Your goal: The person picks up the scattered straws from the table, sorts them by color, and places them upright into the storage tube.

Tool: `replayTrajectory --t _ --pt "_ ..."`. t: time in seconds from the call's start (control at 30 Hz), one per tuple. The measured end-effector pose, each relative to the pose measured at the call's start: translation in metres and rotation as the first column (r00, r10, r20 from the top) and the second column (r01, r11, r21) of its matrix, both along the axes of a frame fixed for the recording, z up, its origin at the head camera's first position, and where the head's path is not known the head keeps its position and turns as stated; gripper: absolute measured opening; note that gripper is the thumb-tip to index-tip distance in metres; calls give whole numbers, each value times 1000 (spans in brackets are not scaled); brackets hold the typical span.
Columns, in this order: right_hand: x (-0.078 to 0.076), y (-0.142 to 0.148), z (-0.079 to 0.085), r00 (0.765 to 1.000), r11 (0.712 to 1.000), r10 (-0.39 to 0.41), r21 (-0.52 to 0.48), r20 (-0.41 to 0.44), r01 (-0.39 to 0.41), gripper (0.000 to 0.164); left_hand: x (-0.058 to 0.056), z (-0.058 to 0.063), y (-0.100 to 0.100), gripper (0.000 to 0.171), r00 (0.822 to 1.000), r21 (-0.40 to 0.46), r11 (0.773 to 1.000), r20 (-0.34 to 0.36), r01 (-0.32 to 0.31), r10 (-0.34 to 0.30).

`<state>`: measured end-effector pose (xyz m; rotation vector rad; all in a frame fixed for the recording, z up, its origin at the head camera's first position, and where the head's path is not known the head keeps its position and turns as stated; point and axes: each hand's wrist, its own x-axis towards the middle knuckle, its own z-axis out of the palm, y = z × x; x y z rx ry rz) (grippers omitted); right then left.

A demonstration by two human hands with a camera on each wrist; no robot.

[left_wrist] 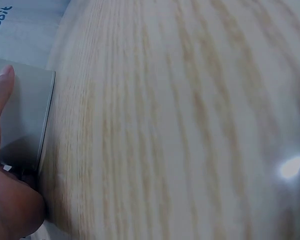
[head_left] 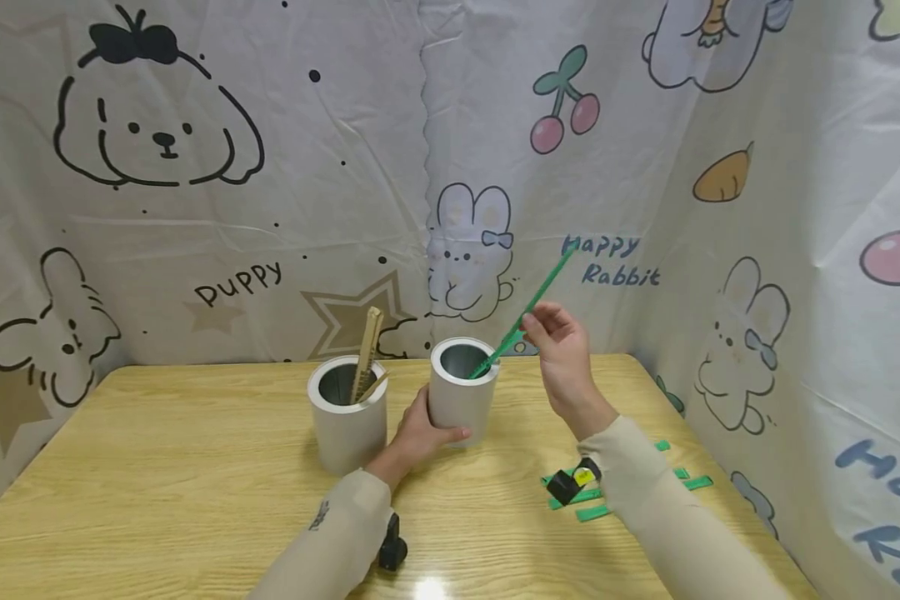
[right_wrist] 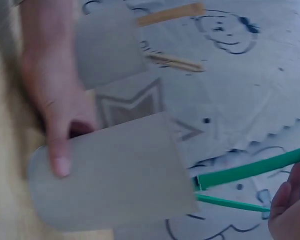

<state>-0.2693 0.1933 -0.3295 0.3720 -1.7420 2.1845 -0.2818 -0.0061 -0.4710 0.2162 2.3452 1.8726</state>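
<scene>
My left hand [head_left: 422, 429] grips a white cylindrical cup [head_left: 459, 408] low on its side, the thumb across the front. The thumb also shows against the cup wall in the left wrist view. My right hand [head_left: 566, 358] pinches a long green strip [head_left: 543, 292] between thumb and fingers. The strip slants down, its lower end inside the cup's mouth. In the right wrist view a second, thinner-looking green strip [right_wrist: 232, 202] sticks out of the same cup. To the left stands another white cup [head_left: 351, 442] holding light wooden sticks [head_left: 367, 346].
Several green strips [head_left: 592, 512] lie on the wooden table [head_left: 195, 467] at the right, partly hidden by my right forearm. Printed cloth [head_left: 345, 208] hangs close behind the cups and along the right side. A small black device [head_left: 392, 546] is strapped at my left wrist.
</scene>
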Motion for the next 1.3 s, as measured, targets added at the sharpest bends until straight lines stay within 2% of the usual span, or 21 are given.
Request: replayTrajectory --t 0.1,0.17,0.27,0.37,0.47,0.57,0.73,0.83,0.9,0.97,1.03,1.13,1.23,1.3 --pt "-3 -8 -12 994 983 -90 168 61 78 9 -1 0 1 101 1000 -11 1000 -7 1 -1" --pt "-3 -7 -19 988 962 -130 253 86 105 15 -1 1 2 101 1000 -12 1000 -8 0 0" --pt "-4 3 -25 982 936 -163 330 99 122 25 0 1 2 102 1000 -7 1000 -11 1 -1" --pt "-3 23 -30 980 904 -174 409 96 121 27 1 2 2 101 1000 0 1000 -5 -6 6" --pt "-1 52 -39 984 850 -137 524 112 59 29 0 0 2 101 1000 -1 1000 3 -11 11" --pt "2 85 -51 985 782 -42 619 168 -72 32 0 0 2 102 1000 -3 1000 5 -9 9" --pt "13 135 -71 945 674 109 676 308 -298 38 -2 -2 0 102 1000 -10 1000 10 -5 5" --pt "18 160 -83 920 604 133 705 369 -371 42 -2 -3 -1 102 1000 -15 1000 10 -4 4" --pt "20 172 -90 909 564 131 724 396 -397 40 -3 -3 -1 103 1000 -20 1000 7 -6 6" --pt "21 182 -98 903 535 125 739 411 -410 37 -3 -3 -2 103 1000 -19 1000 6 -10 10" --pt "21 191 -105 898 517 134 743 420 -425 34 -3 -3 -2 103 1000 -14 1000 9 -11 11" --pt "21 200 -115 892 505 148 743 426 -439 30 -4 -3 -1 102 1000 -10 1000 10 -8 8" --pt "20 203 -121 899 474 156 768 408 -431 26 -3 -4 0 103 1000 -10 1000 12 -5 5" --pt "19 203 -124 914 445 154 800 375 -403 22 -3 -4 1 103 1000 -13 1000 13 -4 4"
